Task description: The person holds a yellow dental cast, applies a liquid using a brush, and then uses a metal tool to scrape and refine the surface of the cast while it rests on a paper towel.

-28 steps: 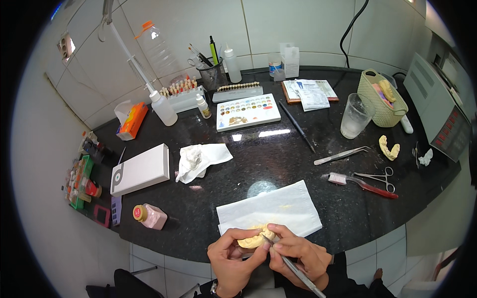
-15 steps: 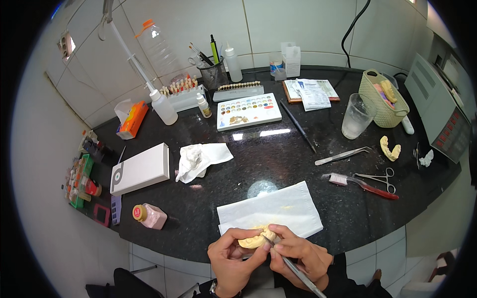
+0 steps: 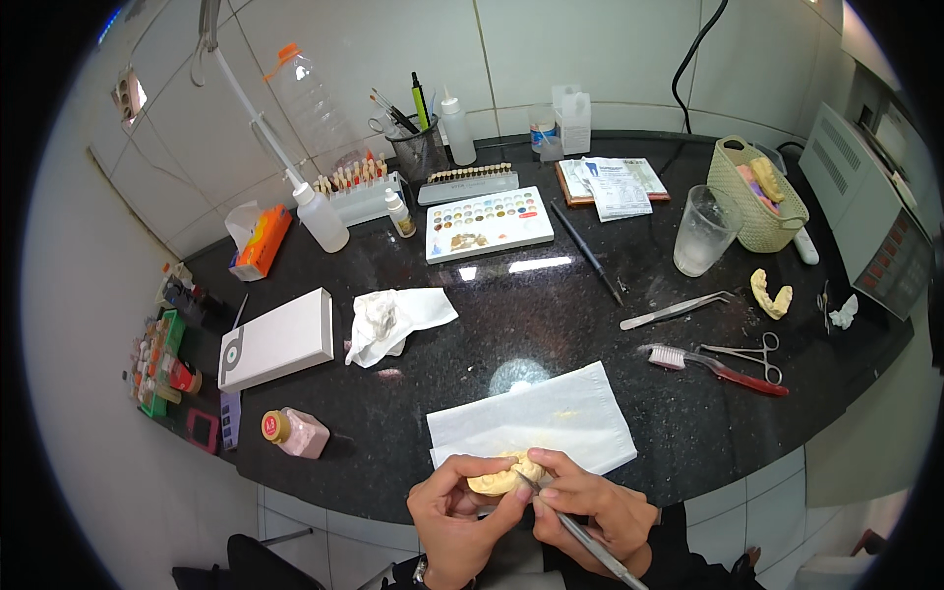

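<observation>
My left hand (image 3: 462,516) grips a pale yellow dental cast (image 3: 492,479) at the lower middle, fingers along its back and thumb at the front. My right hand (image 3: 595,511) holds a slim metal instrument (image 3: 600,551) like a pen, its tip on the teeth of the cast, while some of its fingers also touch the cast's right end. Both hands are at the desk's front edge, over a folded white paper sheet (image 3: 531,403) with yellow dust on it. A pink-filled jar (image 3: 300,433) stands to the left.
Black countertop (image 3: 501,310) carries a white box (image 3: 275,339), crumpled tissue (image 3: 388,320), paint palette (image 3: 490,224), pen (image 3: 585,251), tweezers (image 3: 674,310), forceps (image 3: 747,354), toothbrush (image 3: 713,374), second cast (image 3: 770,293), cup (image 3: 703,236), basket (image 3: 747,211), squeeze bottle (image 3: 323,221) and tissue box (image 3: 264,246). A grey machine (image 3: 865,206) stands right.
My hands and the cast have shifted very slightly, along with a small shift of the whole view. The instrument's tip remains on the cast.
</observation>
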Available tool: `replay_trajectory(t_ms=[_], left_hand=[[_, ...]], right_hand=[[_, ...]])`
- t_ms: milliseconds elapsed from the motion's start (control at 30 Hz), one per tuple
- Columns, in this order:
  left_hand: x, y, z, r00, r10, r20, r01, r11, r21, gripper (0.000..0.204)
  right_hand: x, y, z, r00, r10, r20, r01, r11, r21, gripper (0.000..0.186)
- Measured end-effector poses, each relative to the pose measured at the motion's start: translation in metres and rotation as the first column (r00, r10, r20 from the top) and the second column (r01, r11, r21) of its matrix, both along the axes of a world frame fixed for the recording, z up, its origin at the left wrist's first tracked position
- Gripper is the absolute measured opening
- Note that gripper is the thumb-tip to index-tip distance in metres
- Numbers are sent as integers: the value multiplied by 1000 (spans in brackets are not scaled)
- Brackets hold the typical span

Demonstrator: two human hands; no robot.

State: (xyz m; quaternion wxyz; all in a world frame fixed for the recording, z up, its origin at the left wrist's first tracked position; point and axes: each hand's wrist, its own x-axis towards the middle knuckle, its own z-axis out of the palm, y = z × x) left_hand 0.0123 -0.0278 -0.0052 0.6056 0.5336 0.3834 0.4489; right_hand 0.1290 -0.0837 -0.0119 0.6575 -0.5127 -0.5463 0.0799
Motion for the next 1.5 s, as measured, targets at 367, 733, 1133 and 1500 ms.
replay_trajectory(t_ms=[367, 733, 1133, 1500], left_hand=[[1, -3, -1, 999, 37, 18, -37, 999, 13, 27], [2, -1, 2, 1000, -3, -12, 4, 999, 44, 24], [4, -3, 4, 999, 5, -34, -3, 998, 55, 23], [3, 0, 2, 997, -36, 72, 32, 998, 45, 25]], right_hand=[[2, 1, -12, 1000, -8, 27, 7, 999, 34, 20], [1, 4, -8, 996, -47, 74, 48, 999, -12, 20], [2, 5, -8, 998, -45, 49, 44, 999, 13, 20], [2, -1, -6, 1000, -12, -5, 12, 1000, -8, 15]])
